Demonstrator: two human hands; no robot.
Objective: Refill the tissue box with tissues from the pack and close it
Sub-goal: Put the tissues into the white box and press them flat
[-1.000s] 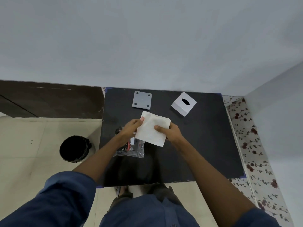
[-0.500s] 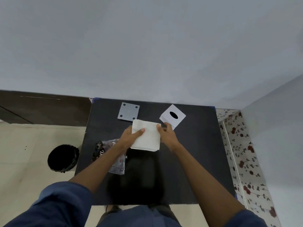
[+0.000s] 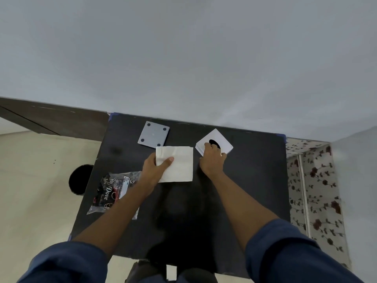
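A white stack of tissues (image 3: 179, 164) is held at its left edge by my left hand (image 3: 156, 167), thumb on top, above the black table (image 3: 255, 180). My right hand (image 3: 213, 160) rests on the white tissue box (image 3: 221, 140) at the back right, fingers wrapped over its near side beside the dark oval slot. The grey square lid (image 3: 153, 134) with round pads at its corners lies flat at the back, left of the box. The opened clear tissue pack (image 3: 114, 193) with black print lies at the table's left, partly under my left forearm.
A black round bin (image 3: 78, 181) stands on the floor left of the table. A white wall runs along the table's far edge. A floral-patterned surface (image 3: 314, 190) borders the right side. A dark wooden panel (image 3: 53, 121) lies at the back left.
My right hand let go of the tissue stack and moved right onto the tissue box. My left hand alone holds the stack now. The camera view shifted too.
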